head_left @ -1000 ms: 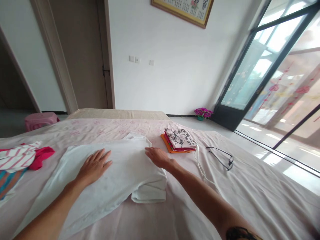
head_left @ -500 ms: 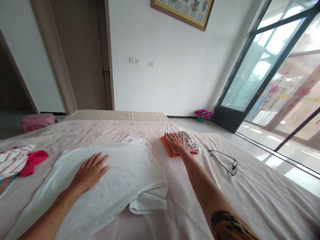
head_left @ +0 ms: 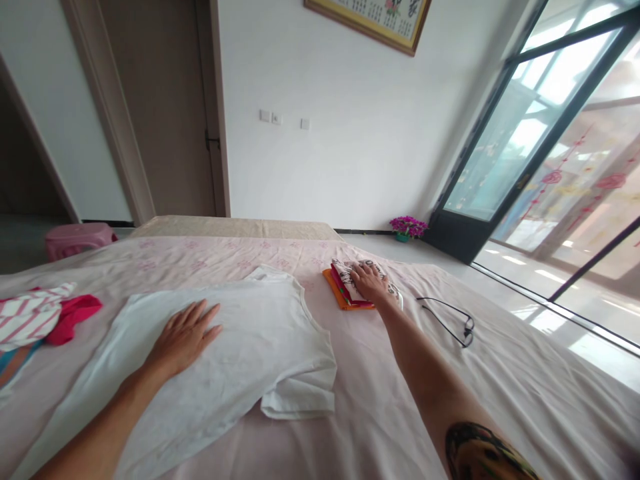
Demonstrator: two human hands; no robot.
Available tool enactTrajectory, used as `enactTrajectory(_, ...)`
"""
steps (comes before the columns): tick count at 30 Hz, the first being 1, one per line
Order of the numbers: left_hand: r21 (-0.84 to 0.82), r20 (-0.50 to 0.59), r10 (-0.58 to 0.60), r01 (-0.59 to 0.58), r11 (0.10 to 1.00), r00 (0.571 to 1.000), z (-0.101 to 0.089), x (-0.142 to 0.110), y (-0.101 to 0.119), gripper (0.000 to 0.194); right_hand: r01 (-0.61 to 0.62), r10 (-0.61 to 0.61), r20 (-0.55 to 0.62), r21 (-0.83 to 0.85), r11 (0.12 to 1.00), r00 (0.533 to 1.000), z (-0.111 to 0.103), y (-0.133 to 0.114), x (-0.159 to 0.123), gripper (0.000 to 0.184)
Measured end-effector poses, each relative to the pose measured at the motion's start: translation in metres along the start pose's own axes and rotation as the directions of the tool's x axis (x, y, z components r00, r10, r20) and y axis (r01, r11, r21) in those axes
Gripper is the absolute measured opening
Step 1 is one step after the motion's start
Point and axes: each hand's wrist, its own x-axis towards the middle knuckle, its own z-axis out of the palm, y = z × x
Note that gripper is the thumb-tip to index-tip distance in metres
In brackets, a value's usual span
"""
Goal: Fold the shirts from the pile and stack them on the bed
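Observation:
A white T-shirt [head_left: 265, 333] lies spread out on the pink bedsheet [head_left: 370, 413], its neckline to the right and one sleeve toward me. My left hand [head_left: 185, 337] rests flat on the shirt with the fingers stretched out. Farther off to the right is a small stack of folded clothes [head_left: 345, 287], orange and red below and a white printed piece on top. On that top piece lies my right hand [head_left: 370, 280], palm down with its fingers extended. Both hands press on cloth without gripping it.
Black-framed glasses [head_left: 467, 330] lie right of the stack. At the left edge sits a heap of striped and red clothing [head_left: 75, 317]. Beyond the bed are a pink stool [head_left: 80, 240], purple potted flowers [head_left: 409, 227] and a glass door [head_left: 490, 147].
My right hand has slid to the right across the top of the folded stack, uncovering its left part. My left hand stays flat on the T-shirt.

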Motion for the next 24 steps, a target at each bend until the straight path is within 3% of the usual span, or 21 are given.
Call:
enactTrajectory(3,-0.013,-0.013,-0.001,0.001,1.0,1.0,0.0,0.0,0.001,0.062,-0.003,0.004,0.047,-0.023,1.0,0.999,0.01,0.007,-0.002,0.058)
enactTrajectory(7,-0.022,-0.025,-0.006,0.006,1.0,1.0,0.0,0.0,0.0,0.061,-0.014,0.017,0.05,-0.057,0.998,0.999,0.006,-0.003,-0.008,0.059)
enactTrajectory(10,-0.024,-0.012,-0.009,0.008,1.0,1.0,-0.002,-0.001,0.001,0.062,-0.004,0.0,-0.095,-0.045,0.999,0.996,0.001,-0.02,-0.028,0.055)
enactTrajectory(13,-0.016,-0.003,-0.008,0.008,1.0,1.0,-0.005,-0.003,0.003,0.061,0.215,-0.202,-0.237,0.03,0.976,0.95,-0.001,-0.04,-0.067,0.049)
enactTrajectory(15,-0.006,-0.006,-0.007,0.007,1.0,1.0,-0.008,-0.004,0.004,0.061,0.408,-0.369,-0.242,0.139,0.902,0.898,-0.003,-0.051,-0.099,0.041)
enactTrajectory(18,-0.005,0.006,-0.012,0.012,1.0,1.0,-0.01,-0.008,0.006,0.06,0.6,-0.586,-0.158,0.347,0.721,0.795,-0.011,-0.059,-0.148,0.024)
enactTrajectory(21,-0.004,0.025,-0.003,0.004,1.0,1.0,-0.011,-0.014,0.005,0.059,0.675,-0.78,-0.015,0.512,0.531,0.625,-0.024,-0.058,-0.187,0.025)
enactTrajectory(24,0.006,0.021,0.043,-0.043,0.999,0.999,-0.011,-0.028,0.0,0.059,0.686,-0.867,0.1,0.57,0.452,0.487,-0.035,-0.05,-0.214,0.046)
